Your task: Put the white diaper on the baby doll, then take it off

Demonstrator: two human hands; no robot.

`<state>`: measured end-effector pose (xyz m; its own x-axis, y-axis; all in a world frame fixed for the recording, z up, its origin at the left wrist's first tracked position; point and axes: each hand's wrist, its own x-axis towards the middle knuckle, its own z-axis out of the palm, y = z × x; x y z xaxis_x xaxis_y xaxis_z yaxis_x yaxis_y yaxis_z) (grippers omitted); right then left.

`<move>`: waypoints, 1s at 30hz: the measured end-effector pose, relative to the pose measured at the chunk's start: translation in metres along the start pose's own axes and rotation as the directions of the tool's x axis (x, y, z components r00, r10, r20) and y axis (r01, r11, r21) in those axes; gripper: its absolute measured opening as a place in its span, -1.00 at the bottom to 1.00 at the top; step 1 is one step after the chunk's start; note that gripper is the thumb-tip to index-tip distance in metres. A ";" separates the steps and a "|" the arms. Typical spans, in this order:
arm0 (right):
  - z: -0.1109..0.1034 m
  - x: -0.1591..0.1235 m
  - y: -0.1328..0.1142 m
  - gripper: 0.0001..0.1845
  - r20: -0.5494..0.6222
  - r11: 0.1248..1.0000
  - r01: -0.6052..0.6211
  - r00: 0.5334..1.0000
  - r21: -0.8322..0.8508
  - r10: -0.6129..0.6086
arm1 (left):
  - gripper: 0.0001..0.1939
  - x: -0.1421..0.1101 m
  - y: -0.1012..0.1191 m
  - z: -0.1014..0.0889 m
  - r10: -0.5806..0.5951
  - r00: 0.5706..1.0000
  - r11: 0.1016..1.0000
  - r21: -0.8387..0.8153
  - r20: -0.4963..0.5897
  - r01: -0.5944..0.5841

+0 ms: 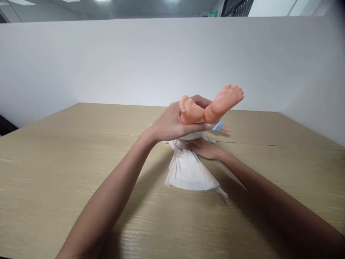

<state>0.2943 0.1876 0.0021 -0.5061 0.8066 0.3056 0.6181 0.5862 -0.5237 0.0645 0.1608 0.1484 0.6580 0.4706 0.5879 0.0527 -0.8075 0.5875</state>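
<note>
A baby doll lies on the table with its bare feet raised toward me. My left hand is closed around its legs near the ankles, thumb across the front. Under the doll, a white diaper spreads toward me, its near end flat on the table and pinched in at the middle. My right hand rests low at the diaper's narrow part, beneath the lifted legs; its fingertips are hidden by the diaper and doll. One doll arm with a blue-edged white sleeve pokes out at the right. The doll's head is hidden.
The wood-grain table stretches to both sides, with a thin seam across its far part. A white partition stands behind it and along the right. A dark object shows at the far left edge.
</note>
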 end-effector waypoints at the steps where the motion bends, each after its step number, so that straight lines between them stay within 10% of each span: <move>1: -0.006 -0.010 -0.006 -0.54 0.019 1.000 -0.004 1.000 -0.009 0.004 | -0.62 -0.001 0.001 0.001 -0.005 1.000 1.000 -0.006 0.010 0.005; 7: -0.028 -0.068 -0.052 -0.58 -0.288 0.948 -0.313 0.904 0.058 0.316 | -0.64 -0.008 0.010 0.014 -0.040 0.997 0.999 -0.007 0.072 0.040; 12: -0.034 -0.083 -0.095 -0.29 -0.482 0.979 -0.162 0.852 0.126 0.203 | -0.54 -0.020 0.010 0.028 -0.116 0.986 0.993 0.010 0.120 0.116; 21: -0.040 -0.104 -0.084 -0.40 -0.238 0.993 0.097 0.968 0.068 -0.078 | -0.51 -0.072 0.011 0.025 -0.122 0.975 0.990 0.098 0.188 0.105; 30: -0.028 -0.139 -0.006 -0.46 0.011 0.905 0.316 0.945 -0.284 -0.327 | -0.54 -0.138 -0.024 0.009 -0.123 0.937 0.988 0.127 0.327 0.086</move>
<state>0.3776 0.0740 -0.0147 -0.6866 0.5700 0.4513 0.5704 0.8072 -0.1518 -0.0211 0.1119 0.0479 0.8557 0.4243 0.2964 0.2040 -0.8028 0.5603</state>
